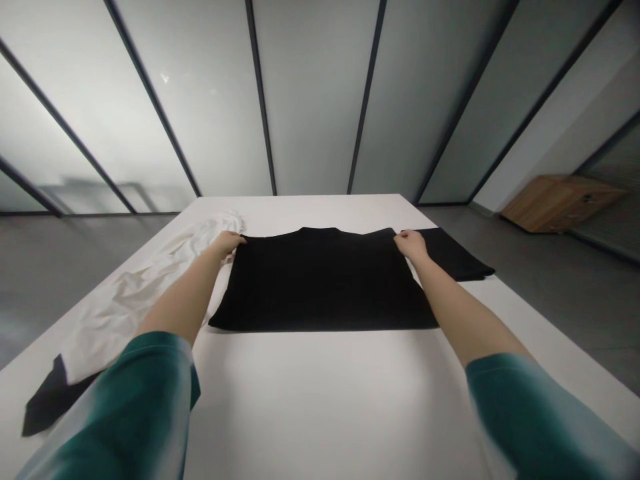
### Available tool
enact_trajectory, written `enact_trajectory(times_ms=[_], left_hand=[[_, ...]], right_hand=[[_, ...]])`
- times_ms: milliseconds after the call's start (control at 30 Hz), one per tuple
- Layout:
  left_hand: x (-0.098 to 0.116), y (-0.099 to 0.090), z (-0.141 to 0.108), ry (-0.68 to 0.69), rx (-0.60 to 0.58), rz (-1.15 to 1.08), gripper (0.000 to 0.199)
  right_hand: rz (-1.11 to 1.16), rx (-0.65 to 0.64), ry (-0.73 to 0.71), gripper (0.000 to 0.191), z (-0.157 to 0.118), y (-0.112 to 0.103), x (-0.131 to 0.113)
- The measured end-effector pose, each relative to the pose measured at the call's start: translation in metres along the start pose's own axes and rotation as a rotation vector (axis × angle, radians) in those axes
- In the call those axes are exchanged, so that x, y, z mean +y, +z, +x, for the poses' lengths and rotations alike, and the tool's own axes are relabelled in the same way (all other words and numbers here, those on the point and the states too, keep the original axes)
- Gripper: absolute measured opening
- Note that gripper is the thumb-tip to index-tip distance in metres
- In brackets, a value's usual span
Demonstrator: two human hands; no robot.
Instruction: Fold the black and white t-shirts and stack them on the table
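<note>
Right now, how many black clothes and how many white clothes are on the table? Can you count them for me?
Black: 3 (spread black T-shirt, folded black cloth, black cloth corner, which might belong to something hidden)
White: 1 (crumpled white cloth)
Total: 4

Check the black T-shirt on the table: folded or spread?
Mostly spread: the black T-shirt lies flat and smooth on the white table, neckline at the far edge; its sleeves don't show.
</note>
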State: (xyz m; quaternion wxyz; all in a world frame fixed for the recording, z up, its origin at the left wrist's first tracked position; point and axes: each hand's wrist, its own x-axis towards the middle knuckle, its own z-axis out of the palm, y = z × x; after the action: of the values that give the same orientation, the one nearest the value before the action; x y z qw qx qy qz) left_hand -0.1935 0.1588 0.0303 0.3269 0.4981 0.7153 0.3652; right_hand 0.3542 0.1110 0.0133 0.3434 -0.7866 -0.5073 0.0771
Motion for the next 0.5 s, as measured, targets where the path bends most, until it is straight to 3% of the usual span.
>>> enact_trajectory(times_ms=[167, 367, 500], left_hand=[[0.033, -0.002, 0.011, 0.017, 0.049, -0.060, 0.025], [0.071, 0.023, 0.020, 0.073, 0.148, -0.162, 0.018], [0.075, 0.043, 0.023, 0.105, 0.163, -0.248, 0.022]], right_hand=[[0.089, 0.139, 0.075, 0.004, 0.015, -0.007, -0.003], [0.110, 0.232, 0.122, 0.008, 0.038, -0.001, -0.014], [0.196, 0.180, 0.184, 0.022, 0.045, 0.009, -0.018]])
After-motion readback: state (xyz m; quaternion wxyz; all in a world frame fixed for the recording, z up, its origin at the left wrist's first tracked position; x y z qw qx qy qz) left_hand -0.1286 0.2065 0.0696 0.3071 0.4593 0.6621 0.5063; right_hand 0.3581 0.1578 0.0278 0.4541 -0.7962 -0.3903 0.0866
